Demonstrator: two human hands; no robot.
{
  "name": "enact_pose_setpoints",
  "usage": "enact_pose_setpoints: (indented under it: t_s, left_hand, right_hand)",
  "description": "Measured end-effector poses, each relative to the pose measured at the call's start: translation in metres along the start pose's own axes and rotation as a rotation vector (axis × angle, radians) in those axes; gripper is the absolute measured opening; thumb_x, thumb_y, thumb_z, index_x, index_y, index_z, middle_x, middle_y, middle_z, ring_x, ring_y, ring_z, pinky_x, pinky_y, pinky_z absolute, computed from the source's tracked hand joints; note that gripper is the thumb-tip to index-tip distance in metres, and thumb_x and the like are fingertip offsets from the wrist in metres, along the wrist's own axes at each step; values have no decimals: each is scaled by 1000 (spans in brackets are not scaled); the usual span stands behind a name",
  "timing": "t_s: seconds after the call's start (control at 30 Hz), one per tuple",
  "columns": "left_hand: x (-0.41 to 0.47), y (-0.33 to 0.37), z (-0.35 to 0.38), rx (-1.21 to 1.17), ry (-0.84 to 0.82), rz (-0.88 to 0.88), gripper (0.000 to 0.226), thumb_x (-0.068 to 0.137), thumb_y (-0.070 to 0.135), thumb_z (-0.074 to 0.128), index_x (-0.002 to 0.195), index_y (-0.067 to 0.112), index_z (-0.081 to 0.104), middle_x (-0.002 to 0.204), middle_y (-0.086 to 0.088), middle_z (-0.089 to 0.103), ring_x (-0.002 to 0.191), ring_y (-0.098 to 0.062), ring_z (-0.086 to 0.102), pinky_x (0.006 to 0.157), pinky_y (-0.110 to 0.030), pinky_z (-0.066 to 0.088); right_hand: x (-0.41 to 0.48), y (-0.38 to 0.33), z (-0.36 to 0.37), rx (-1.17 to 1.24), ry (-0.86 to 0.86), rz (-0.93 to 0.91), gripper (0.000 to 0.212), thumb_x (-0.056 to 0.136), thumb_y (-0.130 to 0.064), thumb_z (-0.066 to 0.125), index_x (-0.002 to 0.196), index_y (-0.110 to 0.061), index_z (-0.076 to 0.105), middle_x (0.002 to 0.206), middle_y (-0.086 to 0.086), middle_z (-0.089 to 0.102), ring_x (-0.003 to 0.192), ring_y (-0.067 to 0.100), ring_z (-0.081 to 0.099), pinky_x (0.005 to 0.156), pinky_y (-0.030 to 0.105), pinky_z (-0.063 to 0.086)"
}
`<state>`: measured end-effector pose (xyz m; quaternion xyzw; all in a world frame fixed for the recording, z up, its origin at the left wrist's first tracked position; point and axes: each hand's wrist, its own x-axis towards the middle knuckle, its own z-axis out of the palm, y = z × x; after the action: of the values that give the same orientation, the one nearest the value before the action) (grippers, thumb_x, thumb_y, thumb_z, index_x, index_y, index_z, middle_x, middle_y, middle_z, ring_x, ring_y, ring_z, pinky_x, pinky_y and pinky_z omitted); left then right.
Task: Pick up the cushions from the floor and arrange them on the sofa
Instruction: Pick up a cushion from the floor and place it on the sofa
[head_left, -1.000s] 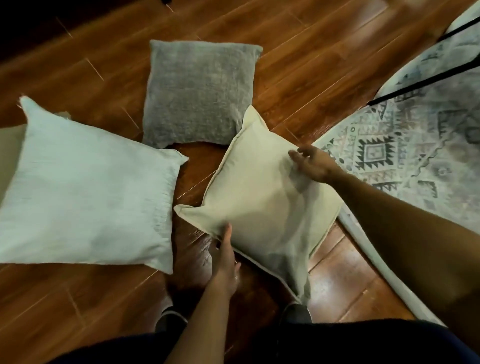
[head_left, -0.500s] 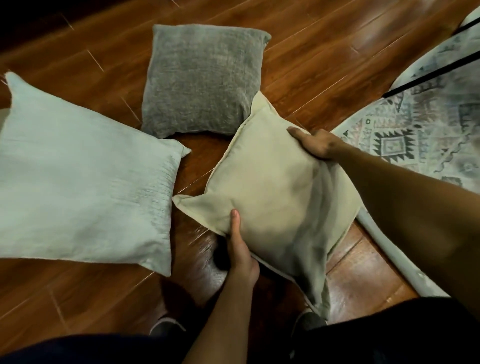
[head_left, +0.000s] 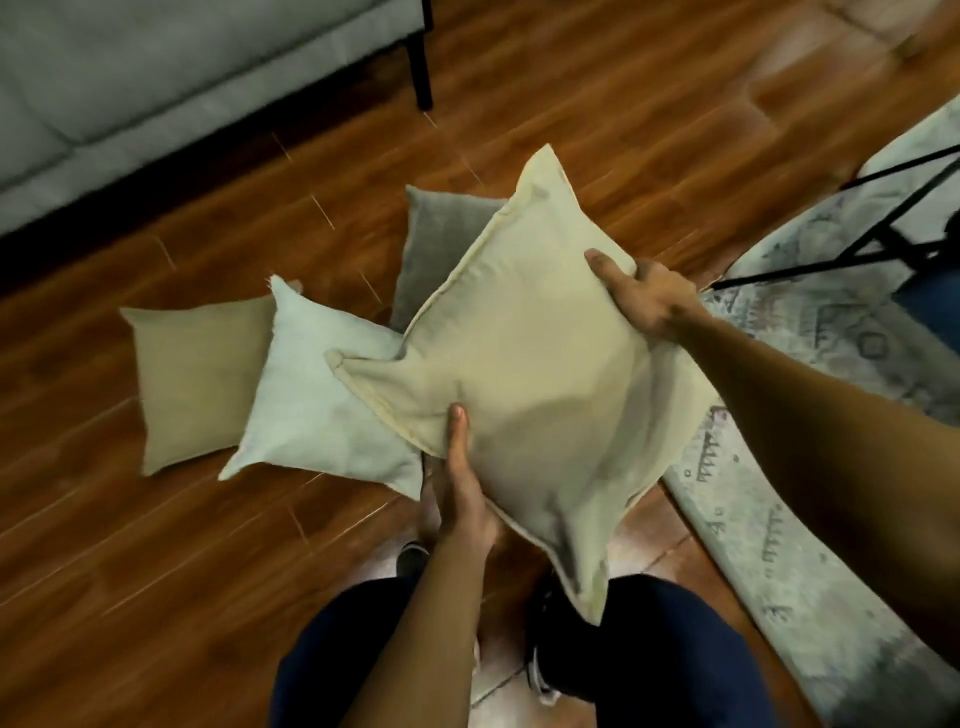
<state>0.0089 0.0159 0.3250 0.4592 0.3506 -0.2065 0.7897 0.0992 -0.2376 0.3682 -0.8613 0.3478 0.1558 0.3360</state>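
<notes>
Head view, looking down at a wooden floor (head_left: 597, 114). A cream cushion (head_left: 524, 384) with a flanged edge is held in the air above the floor, tilted, one corner pointing toward 12 o'clock and the opposite corner hanging down toward 6 o'clock over the person's dark trousers (head_left: 649, 654). The left hand (head_left: 462, 488) is closed on the cushion's lower-left edge, thumb lying on the top face and fingers hidden beneath. The right hand (head_left: 644, 296) is closed on the upper-right edge at about 2 o'clock from the cushion's centre, thumb on top, fingers wrapped behind.

Three more cushions lie on the floor. A pale mint cushion (head_left: 322, 405) sits at 9 o'clock from the held one, its right part covered by it. A tan cushion (head_left: 202, 374) lies further toward 9 o'clock, its right edge tucked under the mint cushion. A grey cushion (head_left: 441, 244) lies at 11 o'clock, mostly hidden behind the cream cushion.

A grey sofa (head_left: 156, 88) fills the frame at 10 to 11 o'clock, well apart from the cushions; one dark leg (head_left: 421, 62) stands on the floor near 12 o'clock. A patterned rug (head_left: 810, 571) runs along the side from 2 to 5 o'clock, with thin black bars (head_left: 857, 249) of a frame standing on it near 2 o'clock. Shoes (head_left: 413, 558) show near 6 o'clock.
</notes>
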Motion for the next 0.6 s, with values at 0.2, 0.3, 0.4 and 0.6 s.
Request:
enact_pose_setpoints:
  t_s: [0.2, 0.3, 0.4, 0.6]
  left_hand:
    - [-145, 128, -14, -18, 30, 73, 73, 80, 74, 70, 133, 25, 71, 128, -6, 76, 119, -31, 72, 105, -54, 54]
    - [-201, 178, -32, -79, 102, 137, 77, 79, 76, 70, 137, 26, 69, 133, -7, 74, 123, -33, 70, 104, -53, 54]
    - [-252, 226, -48, -108, 149, 228, 62, 89, 66, 63, 136, 27, 68, 125, -2, 77, 110, -24, 76, 84, -43, 65]
    - [-309, 314, -125, -186, 303, 393, 99, 58, 79, 83, 139, 26, 64, 129, -5, 76, 119, -32, 72, 99, -56, 58]
  right_hand:
    - [-131, -130, -120, -8, -126, -179, 106, 74, -98, 34, 144, -20, 48, 146, 9, 54, 132, 37, 49, 114, 53, 37]
    - [-182, -192, -155, 82, -243, -250, 100, 63, -102, 42, 133, -30, 52, 137, -1, 58, 124, 26, 56, 111, 49, 41]
    - [-224, -242, -169, 125, -322, -340, 82, 65, -99, 46, 111, -31, 55, 117, -4, 64, 109, 20, 62, 95, 42, 47]
    - [-306, -341, -135, 143, -399, -468, 84, 71, -93, 50, 121, -26, 53, 120, -4, 60, 104, 16, 61, 80, 35, 49]
